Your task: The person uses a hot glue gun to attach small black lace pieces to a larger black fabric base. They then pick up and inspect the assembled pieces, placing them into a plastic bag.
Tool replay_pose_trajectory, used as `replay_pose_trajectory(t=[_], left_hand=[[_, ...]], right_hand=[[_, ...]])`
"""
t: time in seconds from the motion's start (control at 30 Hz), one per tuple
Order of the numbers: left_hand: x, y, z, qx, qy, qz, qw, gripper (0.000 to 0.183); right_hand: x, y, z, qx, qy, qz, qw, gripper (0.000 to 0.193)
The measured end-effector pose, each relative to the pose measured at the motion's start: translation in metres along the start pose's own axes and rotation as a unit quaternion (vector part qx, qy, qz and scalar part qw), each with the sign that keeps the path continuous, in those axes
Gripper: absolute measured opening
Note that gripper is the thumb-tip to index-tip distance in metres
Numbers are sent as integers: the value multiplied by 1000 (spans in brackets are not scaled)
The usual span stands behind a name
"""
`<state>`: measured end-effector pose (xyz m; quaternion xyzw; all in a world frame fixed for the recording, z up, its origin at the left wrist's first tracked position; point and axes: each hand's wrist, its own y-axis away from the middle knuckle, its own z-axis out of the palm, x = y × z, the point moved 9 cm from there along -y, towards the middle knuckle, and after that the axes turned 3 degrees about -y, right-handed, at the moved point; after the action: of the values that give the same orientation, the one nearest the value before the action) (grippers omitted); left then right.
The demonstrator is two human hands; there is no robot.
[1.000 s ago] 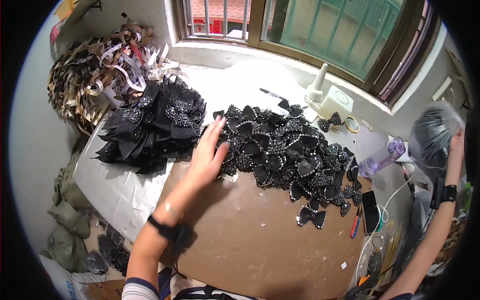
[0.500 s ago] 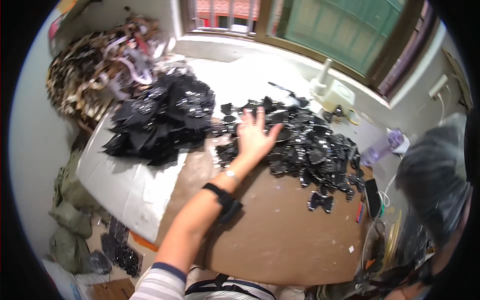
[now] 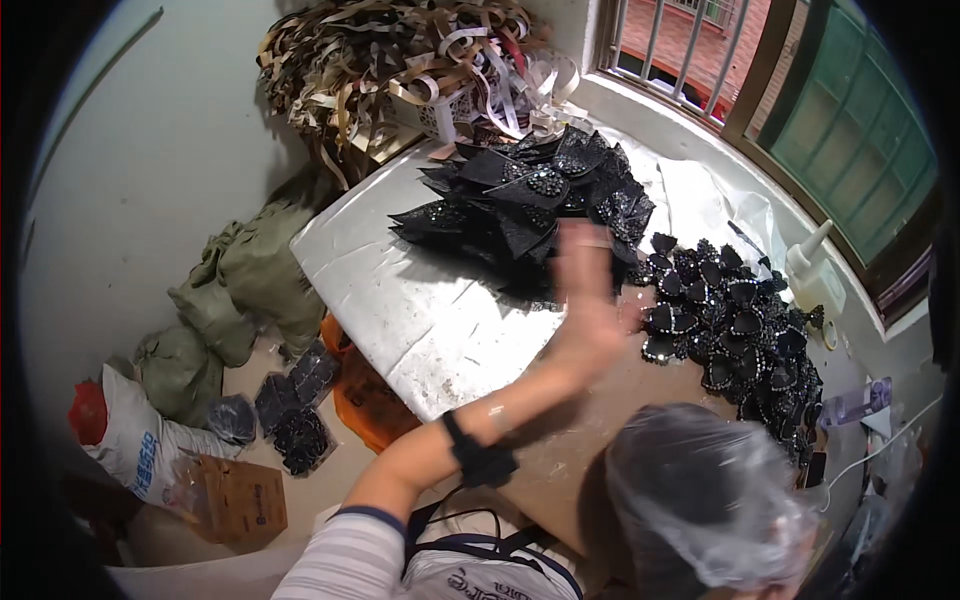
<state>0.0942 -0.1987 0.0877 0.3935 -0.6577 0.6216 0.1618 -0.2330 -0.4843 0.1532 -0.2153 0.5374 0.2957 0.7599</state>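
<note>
My left hand (image 3: 590, 310), blurred by motion, is over the table with its fingers stretched out and nothing visible in it. It overlaps the lower right edge of a heap of black pointed fabric pieces with sparkling stones (image 3: 520, 195); whether it touches them I cannot tell. Just to its right lies a pile of small black bows edged with shiny beads (image 3: 745, 325). At the lower right a clear plastic bag (image 3: 690, 480) with something dark inside is raised close to me. My right hand (image 3: 788, 545) shows only as a bit of skin at the bag's edge, its fingers hidden.
Tangled ribbon strips (image 3: 400, 60) fill a white basket at the back. A white bottle (image 3: 808, 250) stands under the barred window. Green sacks (image 3: 265, 270), an orange bag (image 3: 370, 395) and a cardboard box (image 3: 235, 500) are on the floor left of the table (image 3: 370, 310).
My view has swung left. My left hand has moved from the bow pile toward the black fabric heap. The plastic bag has come inward from the right, over the table's near side.
</note>
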Motion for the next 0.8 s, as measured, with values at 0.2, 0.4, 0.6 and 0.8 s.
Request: replay_pose_trajectory(t=[0.2,0.4,0.6,0.8], left_hand=[[-165,34,-121,268,-13,-341,901,87],[-184,-19,-100,336,-136,-232,902,87],[-219,-54,-74,340,-143,-181,912,82],[-278,-84,-104,257,-50,-207,943,75]], right_hand=[[49,31,77,-244,135,73,958,21],[76,52,75,-287,145,173,931,17],[90,69,71,-252,107,185,944,21],[70,81,104,-481,320,37,815,72]])
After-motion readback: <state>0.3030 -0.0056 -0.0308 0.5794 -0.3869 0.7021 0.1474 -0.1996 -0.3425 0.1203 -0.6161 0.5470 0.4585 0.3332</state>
